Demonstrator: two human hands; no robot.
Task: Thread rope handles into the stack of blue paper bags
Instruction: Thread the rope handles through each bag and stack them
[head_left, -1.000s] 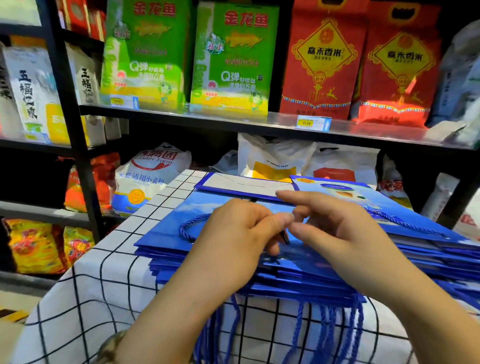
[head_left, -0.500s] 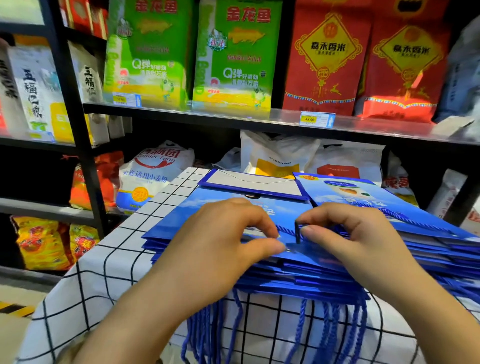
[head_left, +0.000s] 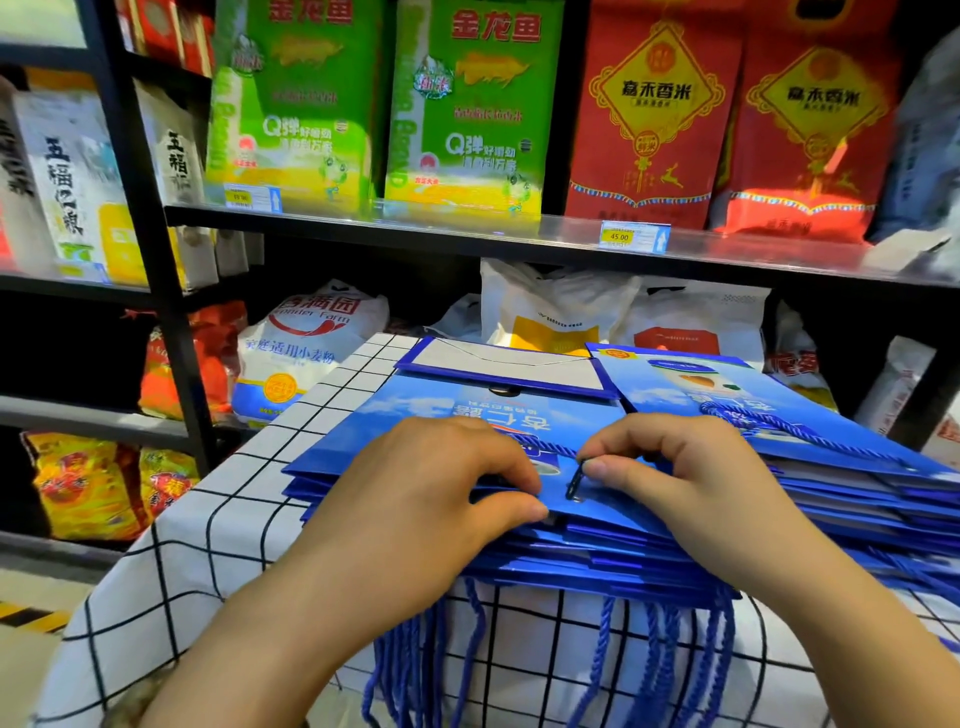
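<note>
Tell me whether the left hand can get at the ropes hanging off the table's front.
Probably yes. The ropes hang just below the stack, near the left hand, nothing between. It grips the top bag and must let go first.

Two hands (head_left: 431, 493) (head_left: 696, 499), two green packs (head_left: 296, 104) (head_left: 472, 109), two red packs (head_left: 654, 119) (head_left: 815, 130), two price tags (head_left: 252, 197) (head_left: 634, 237), one checked cloth (head_left: 171, 587)

My left hand (head_left: 431, 493) and right hand (head_left: 691, 483) are bare. So are my left forearm (head_left: 291, 634) and right forearm (head_left: 852, 623), right down to the picture's lower edge. My fingers (head_left: 623, 441) are slim and the nails are cut short. The right thumbnail (head_left: 597, 469) shows most clearly. By my left elbow there is a blurred, mottled brown-and-grey patch (head_left: 135, 701). I cannot tell whether it is clothing.
</note>
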